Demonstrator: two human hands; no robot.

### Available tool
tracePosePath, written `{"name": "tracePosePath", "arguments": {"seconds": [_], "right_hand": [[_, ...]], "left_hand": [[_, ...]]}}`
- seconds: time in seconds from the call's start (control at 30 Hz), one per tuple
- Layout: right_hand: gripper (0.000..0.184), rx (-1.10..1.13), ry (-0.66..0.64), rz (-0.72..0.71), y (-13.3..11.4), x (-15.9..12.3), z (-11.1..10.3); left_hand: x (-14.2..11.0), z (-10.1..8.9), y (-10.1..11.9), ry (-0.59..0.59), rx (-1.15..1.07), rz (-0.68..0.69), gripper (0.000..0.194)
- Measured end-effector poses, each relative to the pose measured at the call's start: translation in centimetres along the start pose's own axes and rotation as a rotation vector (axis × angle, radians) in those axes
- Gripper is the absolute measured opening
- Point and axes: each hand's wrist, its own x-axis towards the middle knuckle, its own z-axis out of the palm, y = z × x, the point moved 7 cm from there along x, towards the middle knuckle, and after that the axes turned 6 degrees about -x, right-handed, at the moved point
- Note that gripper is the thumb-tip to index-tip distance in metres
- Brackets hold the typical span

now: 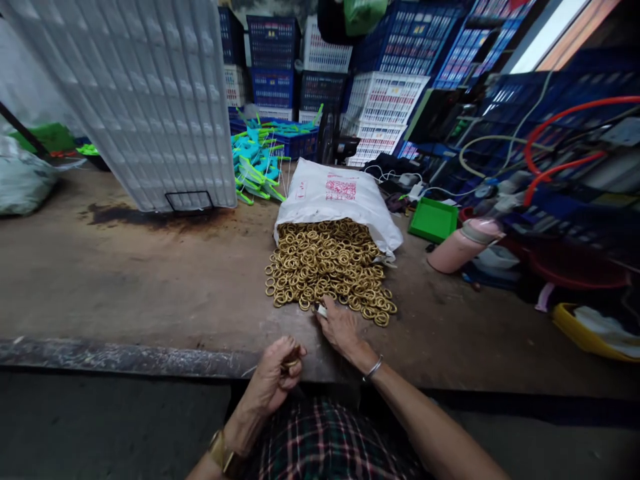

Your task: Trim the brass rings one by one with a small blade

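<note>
A large heap of brass-coloured rings (pixel 330 263) spills from the mouth of a white woven sack (pixel 320 187) onto the worktable. Near the table's front edge, my left hand (pixel 275 377) is closed around at least one brass ring (pixel 289 364); the curled fingers hide how many. My right hand (pixel 343 330) reaches to the front edge of the heap, its fingers bent together. A small white piece (pixel 321 310) shows at those fingertips; whether it is wrapped on a finger or held, I cannot make out.
A tall stack of translucent ribbed trays (pixel 155 100) stands on the left of the wooden table (pixel 150 287). Turquoise and green plastic pieces (pixel 257 163) lie behind. On the right are a green tray (pixel 433 220), a pink cylinder (pixel 457 250) and a yellow basin (pixel 590 340). Crates (pixel 385 97) line the back.
</note>
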Motion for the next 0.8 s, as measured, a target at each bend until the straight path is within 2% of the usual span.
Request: {"name": "tracePosePath", "arguments": {"seconds": [0.23,0.4,0.53,0.7,0.8], "right_hand": [[0.021,-0.026,0.006,0.021,-0.1,0.7,-0.1],[0.017,0.037,-0.012,0.027,0.1,0.8,-0.3],[0.016,0.075,-0.025,0.012,0.2,0.8,-0.4],[0.015,0.114,-0.004,0.005,0.4,0.4,-0.4],[0.011,0.194,0.055,-0.001,0.3,-0.1,-1.1]], "left_hand": [[0.2,0.0,0.2,-0.042,-0.083,-0.019,0.031],[0.3,0.0,-0.2,-0.055,-0.143,-0.083,0.028],[0.3,-0.1,-0.3,-0.058,-0.179,-0.082,0.026],[0.8,-0.2,0.1,-0.028,-0.111,-0.041,0.032],[1.3,-0.3,0.6,0.027,0.040,0.047,0.035]]}}
